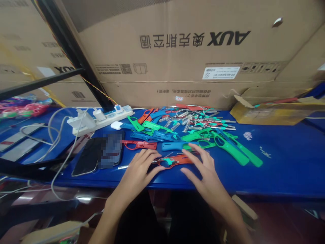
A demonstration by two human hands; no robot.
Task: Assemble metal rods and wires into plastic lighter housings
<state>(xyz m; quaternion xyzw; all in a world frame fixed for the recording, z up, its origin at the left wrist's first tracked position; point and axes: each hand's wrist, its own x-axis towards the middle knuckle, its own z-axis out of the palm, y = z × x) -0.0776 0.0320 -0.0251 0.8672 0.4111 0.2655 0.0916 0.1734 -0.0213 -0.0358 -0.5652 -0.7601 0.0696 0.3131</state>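
Left hand [139,166] curls by left end of orange shell [182,159], grip unclear; right hand [205,166] spread wide at other end. Shell lies on table [228,178]; best kept steady, teal part [167,161] undisturbed.

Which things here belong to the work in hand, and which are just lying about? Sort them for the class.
Seem to belong:
orange lighter casing, between the left hand and right hand
teal piece on it
probably the red casing, blue casing, green casing and clear tubes beyond

Apparently just lying about:
two phones
white power strip with plugs
AUX carton behind
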